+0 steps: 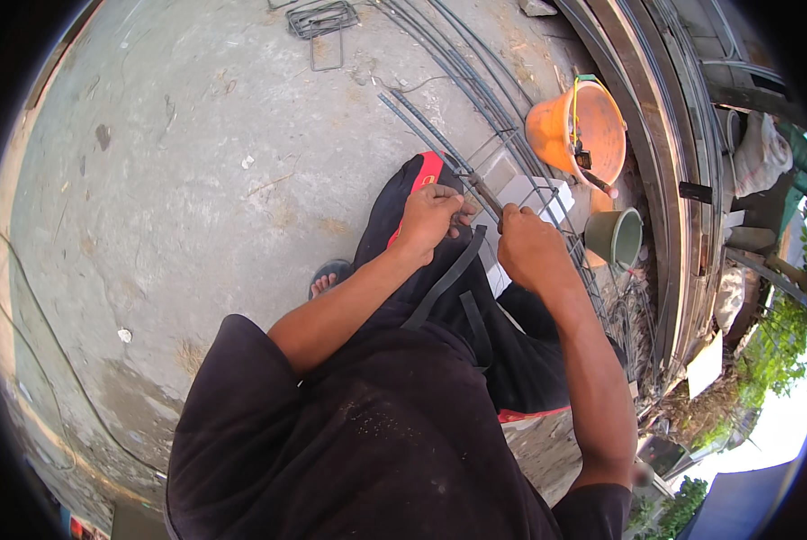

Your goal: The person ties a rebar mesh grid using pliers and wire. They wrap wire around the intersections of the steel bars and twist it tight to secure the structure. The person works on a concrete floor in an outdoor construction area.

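My right hand [530, 244] is closed around the handle of a long metal hand tool [485, 196], probably pincers, whose head meets a steel rebar cage [452, 150] before me. Beside it, my left hand [431, 217] hovers over my thigh with its fingers curled and thumb near the fingertips; whether a thin wire is pinched there is too small to tell. The cage's ribbed bars run diagonally over my knee, crossed by square stirrups. Beneath the bars lies a white block [545, 196]. A black strap [447, 278] hangs from my waist.
An orange bucket [544, 131] with tools inside stands right of the cage, and a green bucket [599, 235] sits nearer. Wire stirrups [325, 27] are piled on the concrete floor [194, 169]. Long timber beams [670, 169] line the right side. A cable [59, 351] crosses the left floor.
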### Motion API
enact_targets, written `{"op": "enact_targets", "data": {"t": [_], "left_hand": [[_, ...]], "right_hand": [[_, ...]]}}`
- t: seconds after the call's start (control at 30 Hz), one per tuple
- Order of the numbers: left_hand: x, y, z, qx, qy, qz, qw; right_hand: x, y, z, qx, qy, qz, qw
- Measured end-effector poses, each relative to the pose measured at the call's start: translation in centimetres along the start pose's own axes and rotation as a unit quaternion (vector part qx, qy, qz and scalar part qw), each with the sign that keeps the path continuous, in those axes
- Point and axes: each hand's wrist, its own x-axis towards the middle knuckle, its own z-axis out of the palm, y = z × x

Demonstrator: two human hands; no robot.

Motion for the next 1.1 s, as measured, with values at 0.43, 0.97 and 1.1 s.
{"op": "enact_targets", "data": {"t": [0.43, 0.97, 1.1], "left_hand": [[1.1, -0.9, 4.8, -0.345, -0.157, -0.144, 0.914], [0.8, -1.0, 5.1, -0.216, -0.142, -0.113, 0.959], [1.0, -0.9, 5.1, -0.196, -0.156, -0.106, 0.962]], "right_hand": [[-0.9, 0.9, 3.6, 0.484, -0.087, 0.126, 0.862], [-2.7, 2.6, 2.4, 0.500, -0.126, 0.119, 0.848], [-2.5, 1.7, 0.8, 0.552, -0.135, 0.183, 0.802]]}}
